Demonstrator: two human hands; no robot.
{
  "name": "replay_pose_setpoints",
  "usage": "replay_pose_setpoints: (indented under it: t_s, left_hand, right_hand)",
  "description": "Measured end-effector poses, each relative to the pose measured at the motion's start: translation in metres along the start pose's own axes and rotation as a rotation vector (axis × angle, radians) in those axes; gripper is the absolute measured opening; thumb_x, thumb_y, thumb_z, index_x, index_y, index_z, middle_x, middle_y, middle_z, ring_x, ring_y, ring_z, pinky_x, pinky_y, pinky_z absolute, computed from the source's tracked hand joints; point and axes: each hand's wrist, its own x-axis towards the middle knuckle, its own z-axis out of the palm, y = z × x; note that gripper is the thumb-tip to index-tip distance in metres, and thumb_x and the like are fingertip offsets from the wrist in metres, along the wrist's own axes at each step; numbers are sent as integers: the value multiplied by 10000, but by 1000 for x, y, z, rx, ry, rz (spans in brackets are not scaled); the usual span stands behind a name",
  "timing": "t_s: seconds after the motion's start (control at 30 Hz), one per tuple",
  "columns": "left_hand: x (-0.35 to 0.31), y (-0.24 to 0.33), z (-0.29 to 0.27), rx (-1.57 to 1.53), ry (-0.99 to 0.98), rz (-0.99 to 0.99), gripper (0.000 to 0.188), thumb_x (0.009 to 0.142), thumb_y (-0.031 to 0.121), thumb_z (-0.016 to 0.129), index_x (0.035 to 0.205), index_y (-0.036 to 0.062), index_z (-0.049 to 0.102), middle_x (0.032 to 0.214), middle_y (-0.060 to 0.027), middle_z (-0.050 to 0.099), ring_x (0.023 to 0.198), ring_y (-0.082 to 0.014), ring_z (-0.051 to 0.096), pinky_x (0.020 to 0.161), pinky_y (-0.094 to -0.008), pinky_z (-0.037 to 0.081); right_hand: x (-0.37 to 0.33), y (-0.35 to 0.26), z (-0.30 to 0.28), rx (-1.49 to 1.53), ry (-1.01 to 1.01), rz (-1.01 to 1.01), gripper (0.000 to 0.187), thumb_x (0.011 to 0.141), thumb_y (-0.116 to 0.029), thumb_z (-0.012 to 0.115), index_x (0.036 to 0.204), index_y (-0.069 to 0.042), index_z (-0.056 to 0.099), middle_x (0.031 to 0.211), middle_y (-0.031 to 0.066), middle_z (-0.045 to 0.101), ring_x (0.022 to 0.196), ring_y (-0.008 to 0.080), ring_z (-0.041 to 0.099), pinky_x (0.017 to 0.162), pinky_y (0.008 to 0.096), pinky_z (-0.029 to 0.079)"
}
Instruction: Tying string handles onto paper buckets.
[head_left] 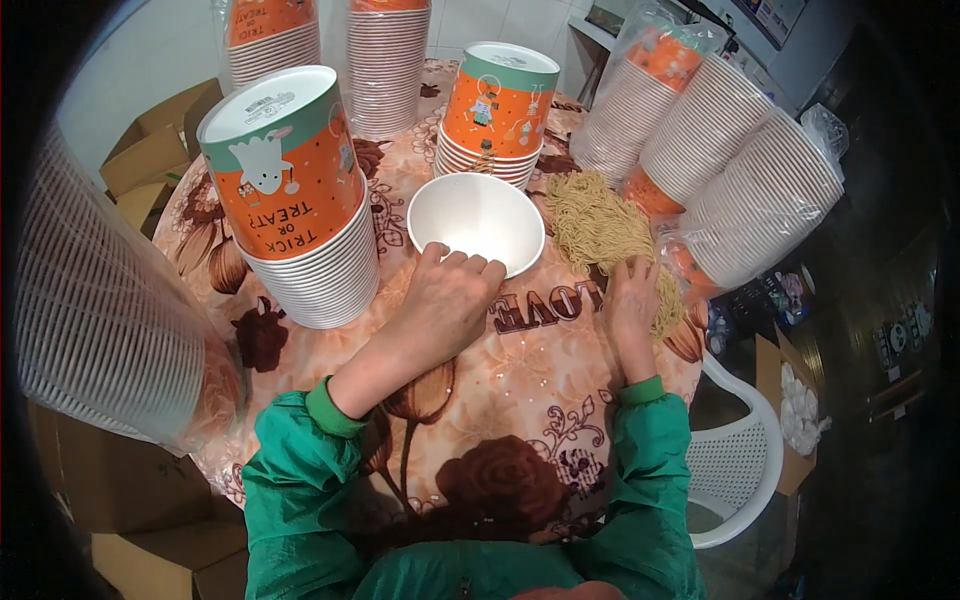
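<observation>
A white-lined paper bucket [476,218] has its mouth tilted toward me, and its inside looks bare. My left hand [447,300] is closed over the bucket's near rim, fingers curled across the edge. To the right lies a loose heap of tan cords [600,222] that look like thin string. At the near side of this heap, my right hand [632,298] has its fingers bent down and pressed together on the strands; the fingertips are partly hidden. Just behind the bucket stands a short upside-down stack of orange and green paper buckets [500,105].
A taller upside-down bucket stack [290,200] stands at the left. Plastic-wrapped bucket stacks [750,200] lean at the right, with others at the back and far left. A flowered tablecloth [540,385] covers the round table. Beside it are a white chair [745,470] and cardboard boxes [140,500].
</observation>
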Motion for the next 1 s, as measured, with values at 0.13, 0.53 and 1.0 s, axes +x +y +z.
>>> replay_pose_setpoints:
  t_s: [0.13, 0.53, 1.0]
  left_hand:
    - [-1, 0, -1, 8, 6, -2, 353, 624, 49, 754, 931, 53, 582, 840, -114, 654, 860, -308, 664, 838, -425, 444]
    - [-2, -2, 4, 30, 19, 4, 346, 619, 72, 766, 917, 57, 592, 828, -113, 652, 849, -308, 663, 913, -456, 446]
    - [7, 30, -23, -96, 197, 44, 283, 770, 107, 740, 1034, 51, 656, 979, -103, 635, 945, -302, 601, 872, -446, 456]
  right_hand:
    - [-7, -11, -12, 63, -64, -2, 263, 778, -133, 764, 988, -21, 651, 1082, 136, 551, 1023, 347, 558, 787, 453, 532]
    - [-32, -59, -44, 196, -272, 83, 279, 808, -156, 671, 1058, -33, 649, 1049, 139, 604, 1047, 342, 557, 902, 539, 412]
    - [-32, -119, -92, 894, -553, -71, 97, 904, -97, 611, 957, -16, 615, 831, 196, 685, 736, 351, 687, 655, 465, 529]
